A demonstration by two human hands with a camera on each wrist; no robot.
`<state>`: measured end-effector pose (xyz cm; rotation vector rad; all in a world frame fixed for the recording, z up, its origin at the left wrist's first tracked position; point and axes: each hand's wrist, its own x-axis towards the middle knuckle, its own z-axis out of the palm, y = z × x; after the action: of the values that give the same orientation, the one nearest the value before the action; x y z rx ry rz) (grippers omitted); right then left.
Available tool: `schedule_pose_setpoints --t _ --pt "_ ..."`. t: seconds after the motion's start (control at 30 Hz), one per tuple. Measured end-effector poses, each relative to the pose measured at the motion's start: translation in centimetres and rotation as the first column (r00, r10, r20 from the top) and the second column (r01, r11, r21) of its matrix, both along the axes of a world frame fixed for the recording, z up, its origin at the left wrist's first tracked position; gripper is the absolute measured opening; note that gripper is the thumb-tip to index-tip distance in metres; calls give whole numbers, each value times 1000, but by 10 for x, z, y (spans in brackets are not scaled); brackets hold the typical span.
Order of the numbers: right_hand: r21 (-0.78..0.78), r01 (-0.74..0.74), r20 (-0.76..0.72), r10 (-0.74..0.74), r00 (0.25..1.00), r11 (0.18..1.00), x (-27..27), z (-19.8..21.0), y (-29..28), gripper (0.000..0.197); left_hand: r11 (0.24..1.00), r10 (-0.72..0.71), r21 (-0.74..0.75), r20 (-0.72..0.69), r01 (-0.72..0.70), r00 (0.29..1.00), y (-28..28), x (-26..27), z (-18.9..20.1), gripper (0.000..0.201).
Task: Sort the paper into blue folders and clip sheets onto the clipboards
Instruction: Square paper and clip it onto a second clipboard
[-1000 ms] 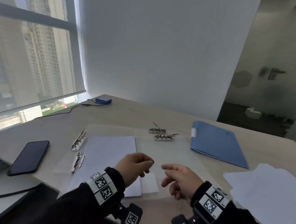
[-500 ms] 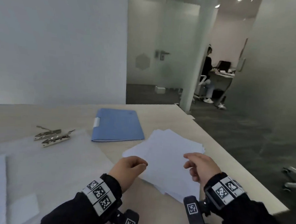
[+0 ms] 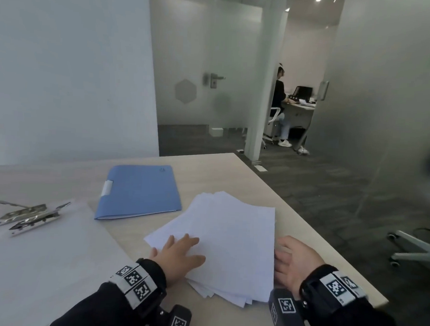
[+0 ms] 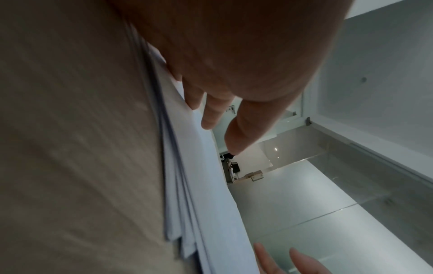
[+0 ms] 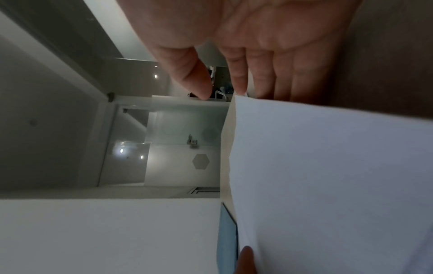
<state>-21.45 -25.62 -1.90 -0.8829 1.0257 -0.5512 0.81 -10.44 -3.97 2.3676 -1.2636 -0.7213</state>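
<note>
While the loose stack of white paper sheets (image 3: pixel 229 241) lies fanned near the right edge of the pale wooden table (image 3: pixel 253 174), both hands sit at its near end. The left hand (image 3: pixel 178 254) lies flat on the top sheet at the stack's near left corner, fingers straight and slightly spread, holding nothing; the left wrist view shows those fingers (image 4: pixel 211 113) stretched out along the paper's edge. The right hand (image 3: pixel 294 263) rests against the stack's right edge with its palm turned toward the paper; in the right wrist view its fingers (image 5: pixel 283 74) are straight and close together with the fingertips hidden behind the edge of the sheets, and it grips nothing.

Just beyond the stack to the left, a closed blue plastic folder (image 3: pixel 139 192) with a white tab on its spine lies flat on the table, apart from the paper. Farther left, two silver metal clips (image 3: pixel 30 215) top translucent clipboards (image 3: pixel 42 253) lying flat and overlapping. Behind the table, a person (image 3: pixel 279 101) sits at a desk beyond frosted glass partitions (image 3: pixel 201 62).
</note>
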Motion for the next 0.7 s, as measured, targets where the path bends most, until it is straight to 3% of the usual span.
schedule_pose_setpoints --t 0.13,0.3,0.43,0.7 --pt "21 22 -37 -21 999 1000 1 -11 -5 26 999 -9 -33 -28 8 1000 3 2 -2 57" --pt "-135 -129 -258 91 962 982 6 -13 -15 21 994 17 -106 -117 -30 993 7 0 -4 49" --pt "-200 -206 -351 126 928 958 12 -12 -21 11 992 3 -126 -94 -15 996 8 1 -4 51" --pt "-205 -205 -368 118 922 957 12 -10 -19 12 993 12 -119 -118 -26 993 9 2 -6 59"
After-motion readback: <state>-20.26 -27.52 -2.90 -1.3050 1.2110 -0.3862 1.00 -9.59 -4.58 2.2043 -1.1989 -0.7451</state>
